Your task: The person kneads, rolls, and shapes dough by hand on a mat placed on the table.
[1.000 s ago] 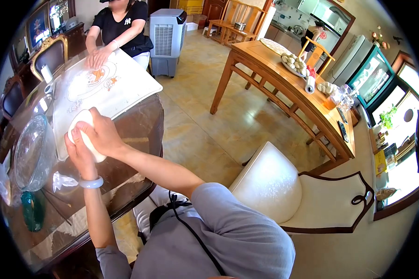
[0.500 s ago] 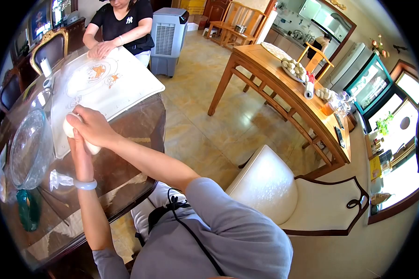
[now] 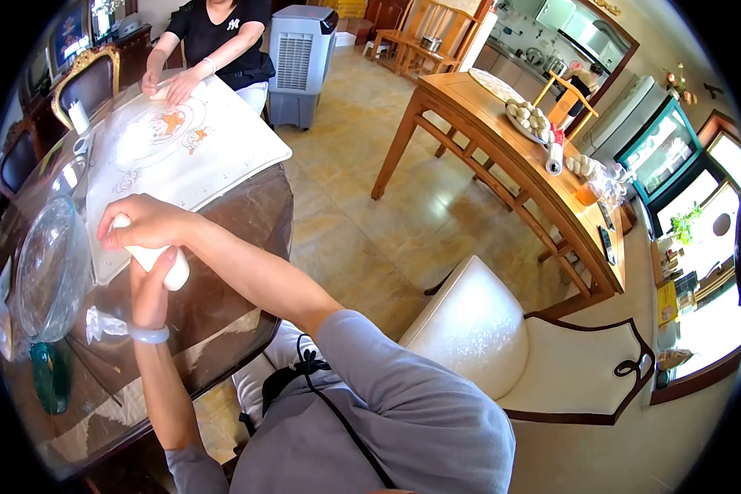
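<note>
A thick white roll of dough [image 3: 173, 270] is gripped between my two hands above the near edge of the table. My right hand [image 3: 146, 219] wraps over its upper end, fingers curled round it. Lower down, my left hand [image 3: 150, 284], with a pale bangle at the wrist, holds the dough from below with the thumb against it. Just beyond my hands lies a white dough mat [image 3: 230, 152] with an orange printed design. Across it, another person's hands [image 3: 177, 82] press on a piece of dough.
On the table's left stand a clear glass bowl [image 3: 51, 267], a green glass object [image 3: 51, 379] and a crumpled tissue [image 3: 105, 323]. A white padded chair [image 3: 469, 329] is at my right. Farther off, a wooden table [image 3: 502, 140] bears a plate of round pale pieces [image 3: 528, 122].
The dough between my hands is more stretched out and more visible; my right hand has shifted slightly down and left. The other person's hands have spread apart over their dough.
</note>
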`<state>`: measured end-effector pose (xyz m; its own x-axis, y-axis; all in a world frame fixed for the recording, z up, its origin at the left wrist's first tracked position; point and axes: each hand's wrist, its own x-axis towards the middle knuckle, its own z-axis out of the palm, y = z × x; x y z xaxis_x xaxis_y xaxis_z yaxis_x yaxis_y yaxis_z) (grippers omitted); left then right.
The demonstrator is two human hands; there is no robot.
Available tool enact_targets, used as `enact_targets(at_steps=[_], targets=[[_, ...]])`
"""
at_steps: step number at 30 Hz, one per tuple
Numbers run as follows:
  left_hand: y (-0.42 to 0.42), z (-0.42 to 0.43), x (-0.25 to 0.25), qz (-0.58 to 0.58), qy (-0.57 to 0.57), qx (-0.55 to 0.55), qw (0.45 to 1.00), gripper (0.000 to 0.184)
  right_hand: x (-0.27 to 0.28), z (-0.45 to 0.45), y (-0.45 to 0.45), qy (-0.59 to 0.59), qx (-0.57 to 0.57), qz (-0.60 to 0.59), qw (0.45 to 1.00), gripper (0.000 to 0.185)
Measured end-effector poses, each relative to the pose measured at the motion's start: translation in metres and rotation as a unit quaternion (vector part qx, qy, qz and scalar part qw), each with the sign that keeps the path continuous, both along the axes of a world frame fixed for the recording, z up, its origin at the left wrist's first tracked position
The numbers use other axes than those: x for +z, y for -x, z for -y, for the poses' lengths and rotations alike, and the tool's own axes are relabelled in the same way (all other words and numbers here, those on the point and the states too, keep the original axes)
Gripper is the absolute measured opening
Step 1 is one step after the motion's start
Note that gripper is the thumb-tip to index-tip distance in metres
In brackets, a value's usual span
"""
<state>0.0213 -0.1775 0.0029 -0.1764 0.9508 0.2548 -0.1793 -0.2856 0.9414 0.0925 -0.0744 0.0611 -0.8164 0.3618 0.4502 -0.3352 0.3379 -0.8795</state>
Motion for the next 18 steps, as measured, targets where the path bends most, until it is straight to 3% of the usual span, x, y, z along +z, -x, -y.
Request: enact_targets(at_steps=[6, 10, 12, 15, 18], targets=[[0.010, -0.006, -0.015, -0.019, 0.006, 0.039, 0.999, 0.047, -0.007, -0.004, 0.013, -0.049, -0.118, -0.014, 0.992, 0.032], [0.011, -0.008, -0.017, -0.012, -0.010, 0.106, 0.994, 0.050, -0.016, -0.002, 0.022, -0.013, -0.147, -0.048, 0.988, 0.053], [0.013, -0.011, -0.017, -0.037, -0.009, 0.165, 0.986, 0.054, -0.022, 0.001, 0.024, -0.007, -0.181, -0.068, 0.981, 0.063], [0.037, -0.019, -0.038, -0.136, -0.009, 0.224, 0.965, 0.056, -0.022, 0.006, 0.013, -0.001, -0.135, -0.027, 0.991, 0.067], [0.057, -0.027, -0.061, -0.193, -0.035, 0.228, 0.954, 0.060, -0.034, 0.011, 0.023, -0.038, -0.204, 0.023, 0.978, 0.063]])
